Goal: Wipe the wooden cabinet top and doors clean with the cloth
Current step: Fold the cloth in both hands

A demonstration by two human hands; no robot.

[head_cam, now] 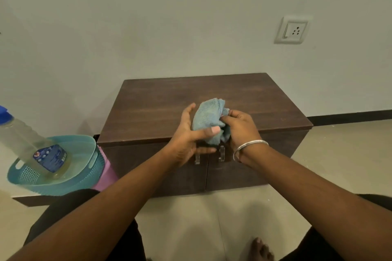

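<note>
A low dark wooden cabinet (161,108) stands against the wall, its two doors (233,174) shut, with small clear handles near the middle seam. Above its front edge I hold a bunched light-blue cloth (206,118) between both hands. My left hand (186,135) cups the cloth from the left, its thumb pressed across the front. My right hand (239,125) grips the cloth's right side with curled fingers; a silver bangle sits on that wrist. The cloth is off the cabinet top.
A teal plastic basket (27,176) at the left holds a tilted clear spray bottle (25,140) with a blue cap. Something pink (106,171) sits beside it. A wall socket (293,30) is at the upper right. My foot (261,250) rests on the tiled floor.
</note>
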